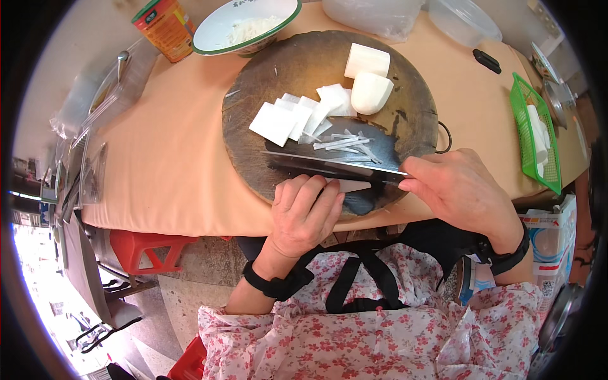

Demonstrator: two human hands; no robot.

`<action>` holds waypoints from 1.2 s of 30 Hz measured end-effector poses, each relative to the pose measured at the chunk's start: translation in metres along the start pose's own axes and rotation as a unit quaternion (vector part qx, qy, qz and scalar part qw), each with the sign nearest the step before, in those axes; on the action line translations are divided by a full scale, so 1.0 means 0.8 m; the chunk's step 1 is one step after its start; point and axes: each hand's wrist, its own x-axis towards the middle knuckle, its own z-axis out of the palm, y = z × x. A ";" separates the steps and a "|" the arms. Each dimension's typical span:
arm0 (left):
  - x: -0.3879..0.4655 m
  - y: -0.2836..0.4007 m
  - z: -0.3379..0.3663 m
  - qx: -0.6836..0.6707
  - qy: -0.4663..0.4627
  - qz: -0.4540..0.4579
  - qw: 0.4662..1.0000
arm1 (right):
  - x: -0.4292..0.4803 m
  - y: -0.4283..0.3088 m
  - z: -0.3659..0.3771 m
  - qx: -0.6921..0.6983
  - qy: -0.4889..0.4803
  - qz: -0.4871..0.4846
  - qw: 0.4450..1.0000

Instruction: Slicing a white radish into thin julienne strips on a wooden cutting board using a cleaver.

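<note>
My right hand grips the handle of a broad-bladed kitchen knife, its blade lying across the near part of a round wooden chopping board. Curled fingertips of my left hand press on a thin white radish slice close to the blade's near side. Just beyond the blade lies a small pile of thin radish strips. Square radish slices overlap in a fanned row further left. Two peeled radish chunks, a rounded end piece and a cut block, rest toward the far right of the board.
An enamel bowl with white shreds stands behind the board, beside an orange canister. A green plastic basket holds white pieces at right. Near it lie a small black object and a clear plastic tub. A red stool stands below left.
</note>
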 end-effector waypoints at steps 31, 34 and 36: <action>-0.030 0.007 -0.006 0.027 -0.045 0.039 0.998 | -0.046 -0.016 0.042 -0.141 0.084 -0.070 0.984; -0.037 0.007 -0.003 0.030 -0.036 0.037 0.998 | -0.046 -0.017 0.042 -0.147 0.088 -0.075 0.982; -0.041 0.007 -0.001 0.034 -0.027 0.034 0.998 | -0.044 -0.017 0.042 -0.152 0.093 -0.080 0.981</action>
